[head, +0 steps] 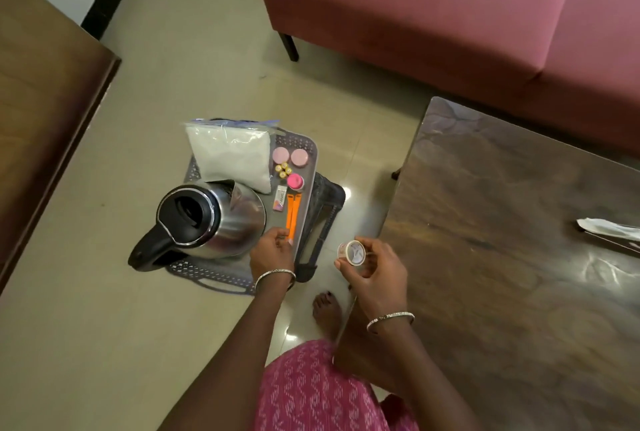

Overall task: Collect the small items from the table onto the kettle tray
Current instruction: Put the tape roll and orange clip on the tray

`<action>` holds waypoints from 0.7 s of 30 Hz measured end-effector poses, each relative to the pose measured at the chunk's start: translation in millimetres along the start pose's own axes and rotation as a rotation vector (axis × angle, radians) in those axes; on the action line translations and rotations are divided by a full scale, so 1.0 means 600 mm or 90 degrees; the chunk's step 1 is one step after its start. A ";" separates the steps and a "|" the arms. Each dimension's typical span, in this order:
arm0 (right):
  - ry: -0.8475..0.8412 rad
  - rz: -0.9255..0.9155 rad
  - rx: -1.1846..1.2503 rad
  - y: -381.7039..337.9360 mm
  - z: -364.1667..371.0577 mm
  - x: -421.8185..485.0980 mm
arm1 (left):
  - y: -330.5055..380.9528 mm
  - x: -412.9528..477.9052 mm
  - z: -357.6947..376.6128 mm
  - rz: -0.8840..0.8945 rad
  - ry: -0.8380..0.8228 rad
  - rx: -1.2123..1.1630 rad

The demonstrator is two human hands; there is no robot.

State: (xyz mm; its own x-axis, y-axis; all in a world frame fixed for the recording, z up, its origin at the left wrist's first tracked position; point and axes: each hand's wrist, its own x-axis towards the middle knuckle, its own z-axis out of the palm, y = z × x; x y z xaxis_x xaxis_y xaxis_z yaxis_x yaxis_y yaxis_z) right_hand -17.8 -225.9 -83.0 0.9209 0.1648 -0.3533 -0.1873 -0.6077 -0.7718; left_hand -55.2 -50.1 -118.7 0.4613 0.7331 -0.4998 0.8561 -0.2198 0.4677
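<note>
Right grip (372, 271) grasps small clear tape roll (353, 252), held over floor between dark wooden worktop (502, 240) and grey perforated plastic tray (306, 144). Left grip (273, 250) pinches near end of two flat orange strips (293, 212) lying on tray's right side. Steel kettle with black handle (211, 219) on tray, just left of strips. Beyond strips: white packet (280, 199), pink-capped jar (295, 181), yellow batteries (283, 170), two round pink lids (280, 155), clear bag of white powder (230, 156). Maroon sofa (433, 7) farthest.
</note>
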 end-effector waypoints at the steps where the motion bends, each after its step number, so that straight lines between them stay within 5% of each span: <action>1: 0.001 -0.004 -0.005 0.000 0.004 0.001 | 0.002 0.007 0.006 0.001 0.002 0.008; 21: -0.046 -0.008 -0.032 -0.012 0.074 0.027 | -0.013 0.056 0.031 -0.029 0.006 0.128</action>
State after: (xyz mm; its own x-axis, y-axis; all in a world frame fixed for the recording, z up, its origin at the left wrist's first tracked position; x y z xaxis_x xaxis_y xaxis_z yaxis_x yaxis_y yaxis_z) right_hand -16.7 -184.4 -106.8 0.8956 0.2269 -0.3826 -0.1573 -0.6431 -0.7495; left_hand -41.8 -35.7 -152.6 0.4197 0.7511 -0.5096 0.9057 -0.3099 0.2892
